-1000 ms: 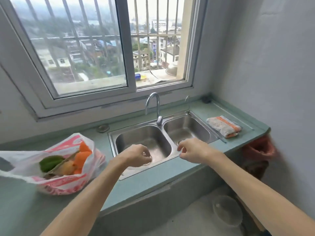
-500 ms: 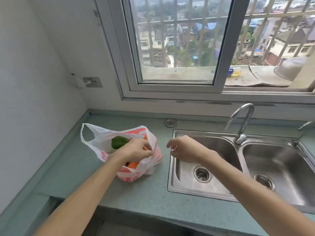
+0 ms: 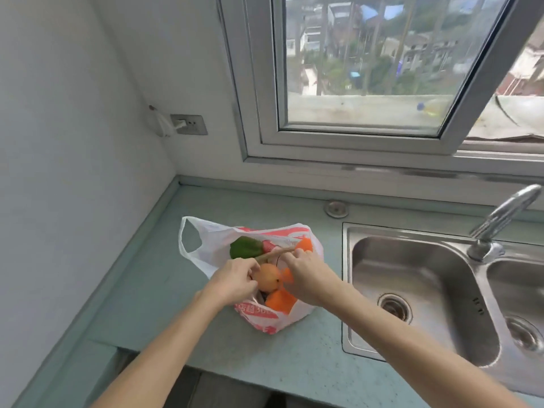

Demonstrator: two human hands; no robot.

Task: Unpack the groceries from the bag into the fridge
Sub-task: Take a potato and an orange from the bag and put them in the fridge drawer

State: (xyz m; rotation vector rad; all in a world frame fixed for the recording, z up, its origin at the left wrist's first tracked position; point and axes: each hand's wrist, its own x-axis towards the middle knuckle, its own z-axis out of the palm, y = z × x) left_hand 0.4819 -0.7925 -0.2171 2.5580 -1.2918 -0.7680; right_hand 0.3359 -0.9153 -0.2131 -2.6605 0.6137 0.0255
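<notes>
A white and red plastic bag (image 3: 212, 240) lies on the green counter (image 3: 164, 284) in the corner, left of the sink. Its mouth is spread, showing a green pepper (image 3: 245, 247), a round orange fruit (image 3: 267, 277), orange carrot pieces (image 3: 281, 301) and a tan stalk (image 3: 275, 254). My left hand (image 3: 232, 282) pinches the near left edge of the bag's mouth, beside the fruit. My right hand (image 3: 306, 278) pinches the right edge, with its fingers curled near the stalk. No fridge is in view.
A steel double sink (image 3: 418, 290) with a tap (image 3: 500, 222) fills the counter to the right. A wall (image 3: 73, 172) closes the left side, with a socket (image 3: 190, 124) on the back wall. A window (image 3: 368, 69) sits above, and a round metal cap (image 3: 336, 208) lies behind the bag.
My view has swung left from the sink to the bag. Both hands moved from over the sink to the bag's mouth, which is now held wider, so more of its contents show.
</notes>
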